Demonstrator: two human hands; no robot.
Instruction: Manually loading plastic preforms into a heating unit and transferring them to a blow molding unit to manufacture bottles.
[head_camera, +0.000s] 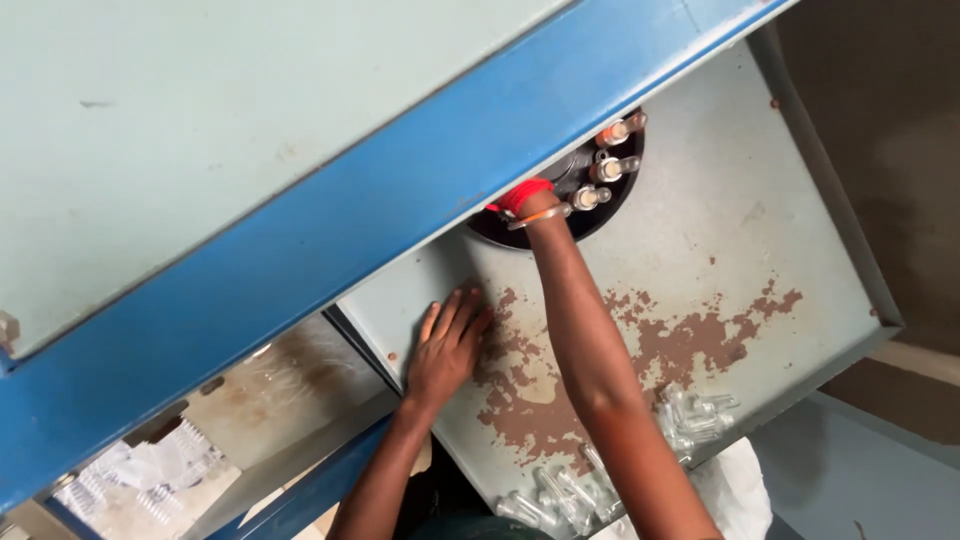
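Evidently a loading step is going on: the right hand (520, 205) is reaching under the blue beam (400, 200) to the dark rotary disc (590, 215) carrying small vials (605, 168), its fingers hidden, grip impossible to tell. The left hand (448, 345) is lying flat, fingers spread, on the rusty metal tray (740, 240), holding nothing. Loose clear vials (690, 415) are lying near the tray's lower edge; the next move probably calls for careful seating.

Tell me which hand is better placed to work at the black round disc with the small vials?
Right, probably. The right hand reaches to the black disc beside the vials, partly hidden under the blue beam. The left hand lies flat on the rusty tray.
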